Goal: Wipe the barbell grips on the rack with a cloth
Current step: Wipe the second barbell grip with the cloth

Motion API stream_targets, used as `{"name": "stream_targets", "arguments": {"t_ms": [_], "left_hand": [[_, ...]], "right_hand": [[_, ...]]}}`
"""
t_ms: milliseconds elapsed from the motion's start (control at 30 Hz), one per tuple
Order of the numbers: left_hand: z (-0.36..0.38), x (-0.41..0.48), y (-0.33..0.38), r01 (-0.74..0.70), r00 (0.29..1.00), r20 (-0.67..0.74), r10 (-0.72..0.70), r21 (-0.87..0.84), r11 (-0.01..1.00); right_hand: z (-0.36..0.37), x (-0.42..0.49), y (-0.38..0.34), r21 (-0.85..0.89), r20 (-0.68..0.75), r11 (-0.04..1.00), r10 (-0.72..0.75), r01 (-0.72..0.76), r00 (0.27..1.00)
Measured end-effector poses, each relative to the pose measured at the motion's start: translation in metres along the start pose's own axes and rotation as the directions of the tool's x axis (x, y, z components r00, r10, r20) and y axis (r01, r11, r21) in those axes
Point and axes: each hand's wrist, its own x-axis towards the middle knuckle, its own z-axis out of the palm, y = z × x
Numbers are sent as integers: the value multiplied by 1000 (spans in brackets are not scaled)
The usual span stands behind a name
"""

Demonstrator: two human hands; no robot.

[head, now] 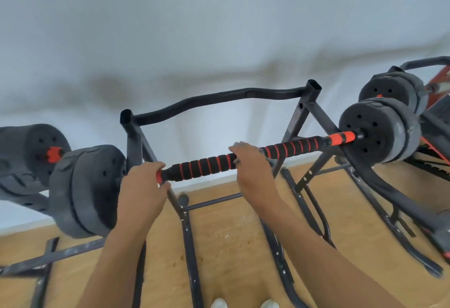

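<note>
Barbell grip (207, 165) on the rack (219, 98): your left hand (143, 185) grips its left end, right hand (253, 164) clamps a cloth (269, 160) mid-bar.

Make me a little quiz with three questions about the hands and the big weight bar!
1. True or false: both hands are on the barbell.
2. Which colours stripe the foam grip? A) black and red B) blue and white C) green and yellow
3. Fill in the missing word: a bit of grey ____ shows by the fingers of the right hand.

Key:
1. True. The left hand grips the bar near the left weight plates, and the right hand grips it near the middle.
2. A.
3. Cloth; only small bits of it peek out from the hand.
</note>
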Motion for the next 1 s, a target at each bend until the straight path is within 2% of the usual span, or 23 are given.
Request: {"name": "stream_targets", "arguments": {"t_ms": [67, 133, 200, 267, 300, 367, 467, 533, 600, 667, 733, 800, 867, 1000], "left_hand": [[-7, 1, -13, 0, 999, 34, 2, -71, 997], [-10, -2, -17, -6, 1000, 16, 7, -84, 996], [-7, -8, -15, 11, 1000, -11, -13, -107, 994], [-4, -14, -14, 10, 999, -33, -14, -110, 994], [-4, -15, -15, -15, 999, -43, 11, -93, 996], [-6, -12, -22, -38, 998, -52, 35, -67, 997], [-6, -8, -25, -29, 995, -92, 25, -45, 999], [-3, -8, -22, -14, 991, -135, 10, -29, 999], [0, -8, -22, 4, 987, -159, -8, -28, 1000], [-1, -8, -22, 8, 987, -160, -12, -25, 1000], [-3, -6, -21, -3, 986, -166, 2, -5, 1000], [-6, -7, -20, -2, 985, -175, 3, 7, 1000], [-4, -8, -20, 6, 981, -193, -5, 3, 1000], [3, -12, -22, -12, 973, -229, 13, 6, 1000]], "right_hand": [[34, -12, -43, 39, 40, 994, -108, 107, 993], [65, -19, -85, 151, 86, 976, -168, 154, 982], [76, -23, -118, 334, 197, 939, -151, 79, 969], [63, -21, -132, 468, 295, 878, -47, -101, 954], [49, -18, -128, 509, 292, 848, -7, -149, 957], [9, -10, -108, 548, 205, 824, 35, -144, 978], [-57, 5, -47, 480, 83, 854, 185, -202, 979], [-99, 9, 2, 352, -34, 895, 304, -273, 952], [-128, 13, 43, 199, -110, 922, 359, -333, 927], [-132, 21, 76, -3, -116, 925, 378, -380, 919], [-111, 32, 90, -140, -14, 930, 341, -339, 940], [-79, 37, 82, -194, 66, 939, 300, -283, 952], [-46, 32, 55, -153, 72, 960, 248, -235, 966], [11, 3, -20, 3, 95, 1000, -16, 15, 995]]}}
